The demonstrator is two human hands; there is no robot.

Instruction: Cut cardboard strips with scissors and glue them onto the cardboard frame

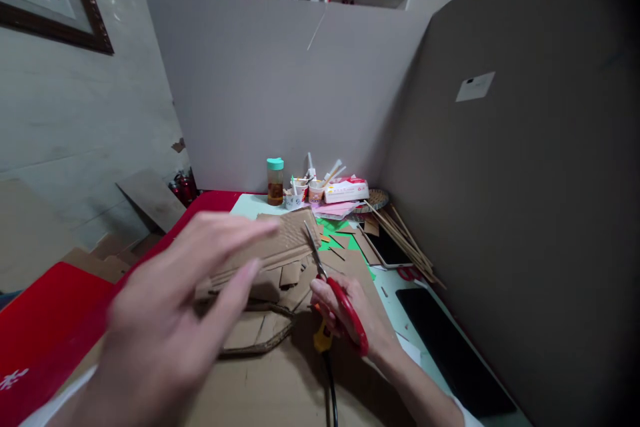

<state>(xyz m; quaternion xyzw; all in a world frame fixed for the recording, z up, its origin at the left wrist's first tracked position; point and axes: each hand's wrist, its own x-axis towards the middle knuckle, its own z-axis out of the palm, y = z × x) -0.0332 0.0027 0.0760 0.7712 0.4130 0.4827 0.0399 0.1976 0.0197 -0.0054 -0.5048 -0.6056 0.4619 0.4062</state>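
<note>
My right hand [345, 310] is closed around the red-handled scissors [350, 313], whose blades point up and away from me. Close to the camera, my left hand [170, 307] is blurred, with thumb and fingers apart and nothing between them. Behind the fingers lies a stack of cardboard pieces [285, 237]. A curved, dark-edged cardboard strip [265, 347] rests on the big cardboard sheet [265, 390] between my hands. Just below my right hand is a yellow tool [323, 337] with a black cord, partly hidden.
At the back stand a teal-lidded bottle [275, 183], paper cups [316, 193] with sticks and a tissue pack [346, 191]. To the right lie wooden sticks [405, 237], a tablet [385, 245] and a black slab [450, 350]. Grey panels [280, 80] enclose the table behind and right.
</note>
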